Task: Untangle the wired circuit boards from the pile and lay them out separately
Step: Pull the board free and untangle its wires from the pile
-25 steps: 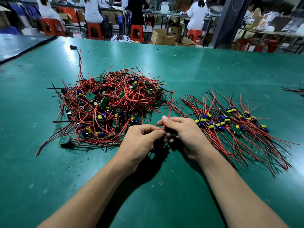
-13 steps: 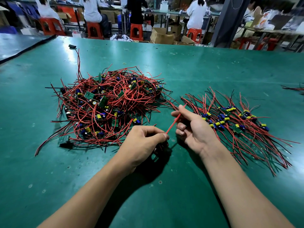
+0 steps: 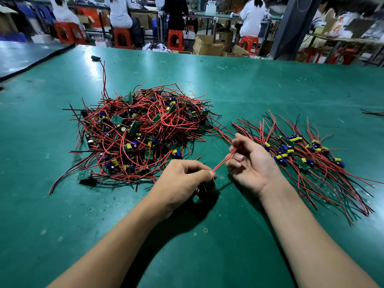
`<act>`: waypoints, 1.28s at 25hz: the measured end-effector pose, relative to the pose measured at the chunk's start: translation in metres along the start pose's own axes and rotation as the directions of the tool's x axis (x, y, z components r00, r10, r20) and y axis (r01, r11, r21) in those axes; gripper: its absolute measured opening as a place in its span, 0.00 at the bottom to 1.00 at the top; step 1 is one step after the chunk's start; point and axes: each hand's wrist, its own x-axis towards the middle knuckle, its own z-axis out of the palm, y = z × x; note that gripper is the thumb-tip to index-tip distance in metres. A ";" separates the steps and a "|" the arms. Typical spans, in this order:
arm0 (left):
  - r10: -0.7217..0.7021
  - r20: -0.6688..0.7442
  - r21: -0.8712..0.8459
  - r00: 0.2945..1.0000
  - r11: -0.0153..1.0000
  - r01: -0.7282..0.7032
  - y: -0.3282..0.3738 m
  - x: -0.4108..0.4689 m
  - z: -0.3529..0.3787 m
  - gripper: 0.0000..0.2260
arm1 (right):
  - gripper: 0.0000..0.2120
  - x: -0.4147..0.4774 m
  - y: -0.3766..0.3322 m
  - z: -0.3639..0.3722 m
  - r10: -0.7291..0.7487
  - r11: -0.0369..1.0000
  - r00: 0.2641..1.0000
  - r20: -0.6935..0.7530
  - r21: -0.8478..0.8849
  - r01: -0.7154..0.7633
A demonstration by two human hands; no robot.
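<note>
Stretching a pair of red wires (image 3: 224, 161) taut just right of the tangled pile (image 3: 143, 134), the left hand (image 3: 182, 179) curls its fingers round their near end, while the right hand (image 3: 253, 163) pinches the far end between thumb and fingers. Further right of the pile, separated boards (image 3: 301, 151) lie fanned on the green desk (image 3: 249, 90).

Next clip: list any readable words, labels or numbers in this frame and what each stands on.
No text can be read.
Boards in the tangled pile: markings too small.
Capacitors in the laid-out row: print too small.
Cardboard boxes: no legible print.
Bag at far right: orange print blurred.
</note>
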 end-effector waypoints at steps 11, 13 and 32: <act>-0.069 -0.112 -0.230 0.991 0.972 0.041 0.000 0.002 0.001 0.09 | 0.17 -0.012 0.033 0.003 -0.038 0.761 0.962 0.272 -0.616 0.204; -0.070 -0.095 -0.283 0.993 0.958 0.040 0.000 0.000 0.001 0.12 | 0.13 -0.013 0.039 0.004 -0.040 0.746 0.958 0.283 -0.630 0.218; -0.027 0.021 -0.143 0.999 0.989 0.030 -0.002 0.001 -0.003 0.06 | 0.18 0.000 0.006 0.001 -0.216 0.954 0.976 -0.036 -0.219 0.203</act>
